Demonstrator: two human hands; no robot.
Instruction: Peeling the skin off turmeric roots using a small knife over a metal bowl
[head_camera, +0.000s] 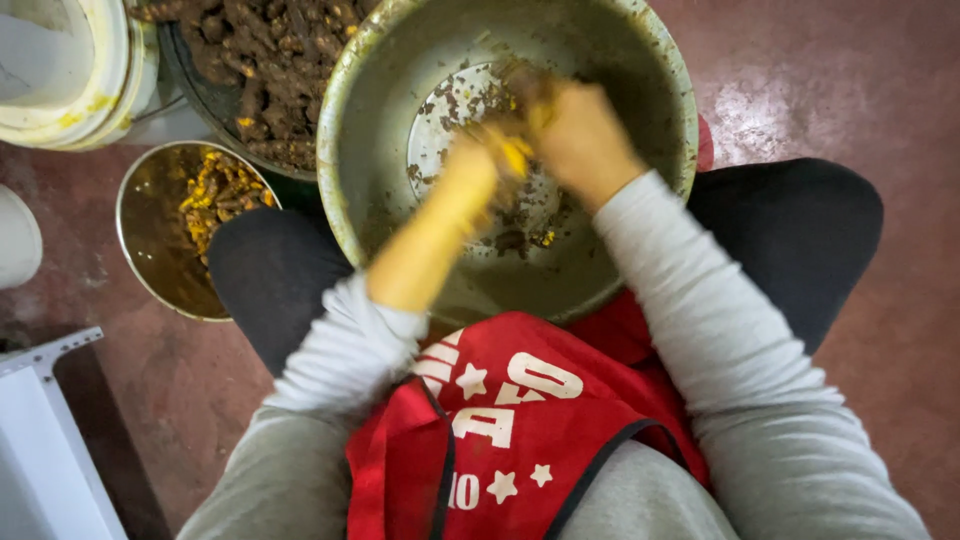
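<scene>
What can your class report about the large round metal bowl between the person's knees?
The large round metal bowl is dull grey steel, deep, its inside smeared with brown and yellow residue. Dark peelings and scraps lie scattered on its shiny bottom. It sits upright between the person's dark-trousered knees, above a red apron. Both yellow-stained hands, left hand and right hand, work inside it, blurred by motion.

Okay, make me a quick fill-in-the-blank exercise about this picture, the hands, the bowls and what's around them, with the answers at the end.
1. Both hands, the left hand and the right hand, are inside the large ____ bowl resting between the knees.
2. The apron is ____ with white stars.
3. The smaller bowl on the floor holds ____-coloured pieces.
4. The sleeves are ____.

Answers: metal; red; yellow; grey
</scene>
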